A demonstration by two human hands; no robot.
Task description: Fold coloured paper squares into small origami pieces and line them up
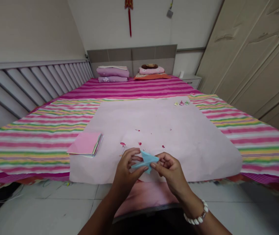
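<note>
Paper (150, 159), blue, folded; over pale sheet (198, 156). Left hand (126, 167) grasping one side, right hand (170, 165) pinching opposite tip. Likely light, thin, easily creased; best gripped at folded edges.

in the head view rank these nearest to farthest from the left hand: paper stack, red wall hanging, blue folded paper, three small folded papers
Nearest the left hand first:
1. Blue folded paper, touching it on its right
2. Paper stack, to its left
3. Three small folded papers, far right on the sheet
4. Red wall hanging, up beyond the headboard
</note>
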